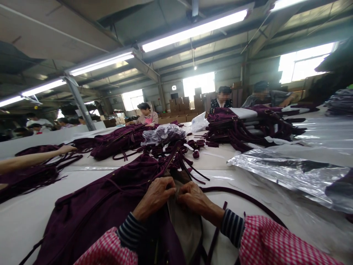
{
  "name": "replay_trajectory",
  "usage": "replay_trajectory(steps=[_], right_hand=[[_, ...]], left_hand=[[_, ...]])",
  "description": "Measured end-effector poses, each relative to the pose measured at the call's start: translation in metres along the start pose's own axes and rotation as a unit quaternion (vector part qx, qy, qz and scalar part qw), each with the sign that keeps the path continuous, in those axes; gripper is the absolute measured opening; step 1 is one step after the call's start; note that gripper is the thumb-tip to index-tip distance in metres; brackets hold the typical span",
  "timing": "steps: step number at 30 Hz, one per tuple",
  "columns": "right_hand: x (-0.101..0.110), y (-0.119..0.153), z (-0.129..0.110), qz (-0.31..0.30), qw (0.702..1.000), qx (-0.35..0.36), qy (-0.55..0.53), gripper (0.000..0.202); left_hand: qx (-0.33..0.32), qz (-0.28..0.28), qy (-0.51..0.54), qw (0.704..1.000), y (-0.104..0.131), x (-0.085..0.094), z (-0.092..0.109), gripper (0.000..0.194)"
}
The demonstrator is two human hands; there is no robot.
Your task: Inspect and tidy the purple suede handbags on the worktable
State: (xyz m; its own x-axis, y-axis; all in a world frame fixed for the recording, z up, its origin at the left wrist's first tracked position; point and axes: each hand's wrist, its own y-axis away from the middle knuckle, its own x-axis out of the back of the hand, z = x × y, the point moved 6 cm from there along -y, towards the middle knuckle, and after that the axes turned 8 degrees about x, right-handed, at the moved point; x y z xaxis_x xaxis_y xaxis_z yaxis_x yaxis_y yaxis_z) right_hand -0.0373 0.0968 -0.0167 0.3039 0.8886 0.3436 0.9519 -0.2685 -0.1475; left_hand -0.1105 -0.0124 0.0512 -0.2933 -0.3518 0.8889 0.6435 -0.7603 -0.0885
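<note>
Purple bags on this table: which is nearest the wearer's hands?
The large front bag, left hand and right hand at its pale lining; others lie farther off.

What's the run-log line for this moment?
left hand: fingers curled at grey cloth | right hand: same | purple bag: on white table | clear plastic: on table, right

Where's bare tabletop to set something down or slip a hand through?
White tabletop shows near left, between the purple bag and purple pile. A smaller patch lies between the loose straps and silver plastic. Crowded: straight ahead of the left hand and right hand, with straps and crumpled plastic.
</note>
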Motion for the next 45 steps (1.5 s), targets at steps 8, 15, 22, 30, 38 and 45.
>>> replay_trajectory(steps=[8, 15, 22, 30, 38, 45], right_hand=[[-0.002, -0.001, 0.001, 0.058, 0.995, 0.032, 0.076, 0.012], [-0.004, -0.007, 0.007, 0.063, 0.991, 0.067, 0.099, 0.012], [-0.005, -0.013, 0.015, 0.060, 0.993, 0.070, 0.076, 0.010], [-0.003, -0.008, 0.007, 0.025, 0.997, 0.075, 0.021, 0.007], [0.014, -0.012, 0.007, 0.043, 0.990, 0.040, -0.126, 0.015], [0.036, -0.021, 0.008, 0.042, 0.986, 0.011, -0.158, 0.029]], left_hand=[[-0.047, -0.055, -0.135, 0.988, 0.002, -0.013, 0.004, 0.027], [-0.102, -0.053, -0.241, 0.964, 0.007, -0.027, 0.008, 0.030], [-0.104, -0.067, -0.253, 0.959, 0.011, -0.030, 0.004, 0.033], [-0.067, -0.075, -0.165, 0.981, -0.007, -0.006, 0.015, 0.008], [-0.015, -0.028, 0.062, 0.998, -0.015, -0.015, 0.014, 0.010], [-0.091, -0.053, 0.116, 0.988, -0.010, -0.021, 0.013, 0.021]])
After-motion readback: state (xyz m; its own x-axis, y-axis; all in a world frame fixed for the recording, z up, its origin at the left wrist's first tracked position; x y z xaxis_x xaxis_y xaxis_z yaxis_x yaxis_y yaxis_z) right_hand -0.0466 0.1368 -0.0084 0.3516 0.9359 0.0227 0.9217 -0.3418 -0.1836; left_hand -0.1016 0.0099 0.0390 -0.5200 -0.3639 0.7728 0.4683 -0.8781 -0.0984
